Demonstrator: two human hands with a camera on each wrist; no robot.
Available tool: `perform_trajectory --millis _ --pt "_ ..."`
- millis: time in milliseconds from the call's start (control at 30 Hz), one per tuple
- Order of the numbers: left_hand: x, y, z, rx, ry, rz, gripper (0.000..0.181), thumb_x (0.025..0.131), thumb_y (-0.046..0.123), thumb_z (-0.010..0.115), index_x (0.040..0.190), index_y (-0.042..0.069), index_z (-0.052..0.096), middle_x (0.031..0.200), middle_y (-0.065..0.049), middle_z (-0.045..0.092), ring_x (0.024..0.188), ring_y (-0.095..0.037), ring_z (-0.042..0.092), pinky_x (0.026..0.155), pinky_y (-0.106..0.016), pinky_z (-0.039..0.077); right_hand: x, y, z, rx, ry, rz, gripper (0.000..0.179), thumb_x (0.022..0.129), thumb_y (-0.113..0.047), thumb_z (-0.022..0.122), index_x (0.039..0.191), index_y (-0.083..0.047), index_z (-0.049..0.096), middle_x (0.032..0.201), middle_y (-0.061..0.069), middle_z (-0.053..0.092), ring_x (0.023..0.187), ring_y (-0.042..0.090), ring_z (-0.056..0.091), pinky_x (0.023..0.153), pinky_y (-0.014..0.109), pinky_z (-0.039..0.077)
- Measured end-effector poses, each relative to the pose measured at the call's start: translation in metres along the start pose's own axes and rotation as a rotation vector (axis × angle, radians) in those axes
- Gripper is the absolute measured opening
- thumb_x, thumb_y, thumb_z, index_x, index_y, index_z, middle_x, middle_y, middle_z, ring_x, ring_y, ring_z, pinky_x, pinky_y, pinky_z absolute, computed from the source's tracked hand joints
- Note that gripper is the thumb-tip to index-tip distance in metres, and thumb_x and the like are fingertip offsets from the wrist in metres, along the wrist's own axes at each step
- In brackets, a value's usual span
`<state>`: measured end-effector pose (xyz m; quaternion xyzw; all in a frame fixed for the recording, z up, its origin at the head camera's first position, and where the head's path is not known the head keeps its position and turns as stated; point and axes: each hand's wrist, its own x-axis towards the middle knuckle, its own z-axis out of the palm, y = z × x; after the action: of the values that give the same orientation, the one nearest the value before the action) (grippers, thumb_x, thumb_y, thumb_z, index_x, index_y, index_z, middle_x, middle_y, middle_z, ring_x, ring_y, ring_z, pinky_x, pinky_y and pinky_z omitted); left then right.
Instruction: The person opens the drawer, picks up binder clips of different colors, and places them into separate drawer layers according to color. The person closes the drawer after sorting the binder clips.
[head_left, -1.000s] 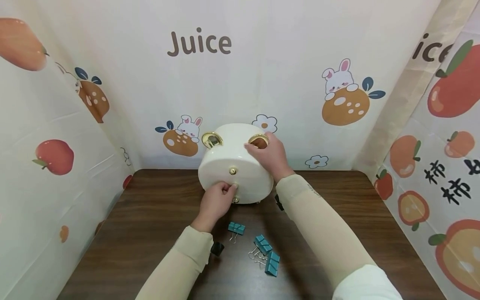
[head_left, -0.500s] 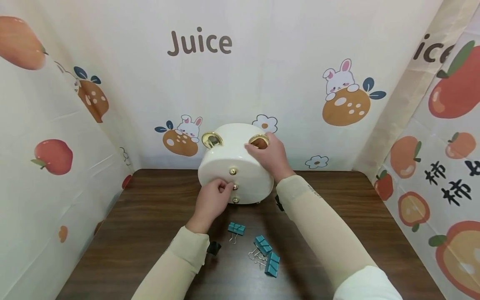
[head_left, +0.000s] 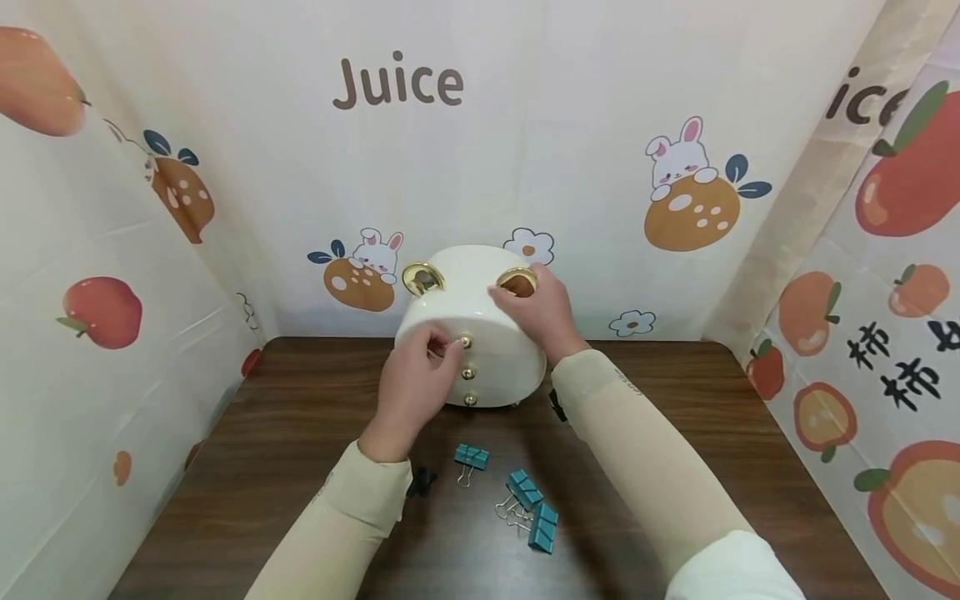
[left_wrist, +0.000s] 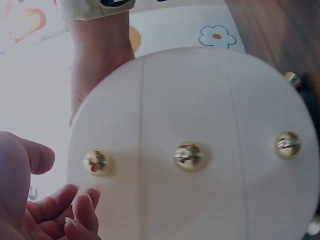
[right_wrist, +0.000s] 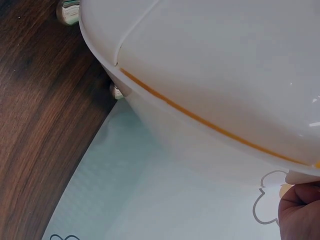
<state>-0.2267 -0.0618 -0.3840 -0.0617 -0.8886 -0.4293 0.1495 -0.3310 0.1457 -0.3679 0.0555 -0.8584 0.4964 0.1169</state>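
A white rounded drawer box (head_left: 498, 362) stands at the back of the table, two gold-rimmed ears on top. Its front has three gold knobs in a column; seams between them show in the left wrist view. My left hand (head_left: 412, 383) is at the top knob (head_left: 467, 342), thumb tip right beside it. Seen from the left wrist, thumb and fingers (left_wrist: 52, 205) are spread apart around nothing, close to that knob (left_wrist: 96, 162). My right hand (head_left: 546, 312) grips the right ear (head_left: 517, 282), thumb in front; its other fingers are partly hidden.
On the brown wooden table (head_left: 315, 467), a teal binder clip (head_left: 471, 456) lies in front of the box. Two more, a clip (head_left: 525, 488) and another clip (head_left: 543, 527), lie nearer and to the right. A printed curtain (head_left: 555, 150) rises behind and at both sides.
My left hand has moved up from the middle knob to the top knob, its thumb and fingers parting wider. The right hand stays on the ear, and the box has not visibly moved.
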Motion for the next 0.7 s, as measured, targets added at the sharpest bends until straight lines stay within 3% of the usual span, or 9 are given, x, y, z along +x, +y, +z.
perform_trajectory --millis 200,433,700 --pt "0.001 0.011 -0.002 0.145 0.01 0.065 0.03 0.099 0.042 0.064 0.103 0.013 0.062 0.091 0.0 0.063 0.078 -0.019 0.057 0.068 -0.038 0.051 0.0 0.001 -0.001 0.0 0.003 -0.013 0.052 0.083 -0.055 0.078 0.099 -0.012 0.053 0.087 0.008 0.056 0.079 0.024 0.057 0.065 0.037 0.05" --pt "0.005 0.011 0.006 0.456 0.034 0.188 0.031 0.099 0.043 0.063 0.091 0.013 0.065 0.079 0.0 0.066 0.066 -0.02 0.061 0.053 -0.04 0.051 0.001 0.001 -0.001 -0.002 0.003 -0.024 0.052 0.083 -0.055 0.078 0.098 -0.012 0.053 0.087 0.008 0.056 0.078 0.024 0.056 0.063 0.037 0.049" --pt "0.01 0.01 0.018 0.541 0.066 0.212 0.034 0.097 0.04 0.064 0.077 0.013 0.061 0.061 -0.001 0.057 0.059 -0.022 0.062 0.046 -0.04 0.048 -0.001 0.0 -0.002 0.007 0.002 -0.03 0.051 0.084 -0.053 0.079 0.097 -0.012 0.052 0.086 0.008 0.054 0.077 0.023 0.056 0.062 0.037 0.049"
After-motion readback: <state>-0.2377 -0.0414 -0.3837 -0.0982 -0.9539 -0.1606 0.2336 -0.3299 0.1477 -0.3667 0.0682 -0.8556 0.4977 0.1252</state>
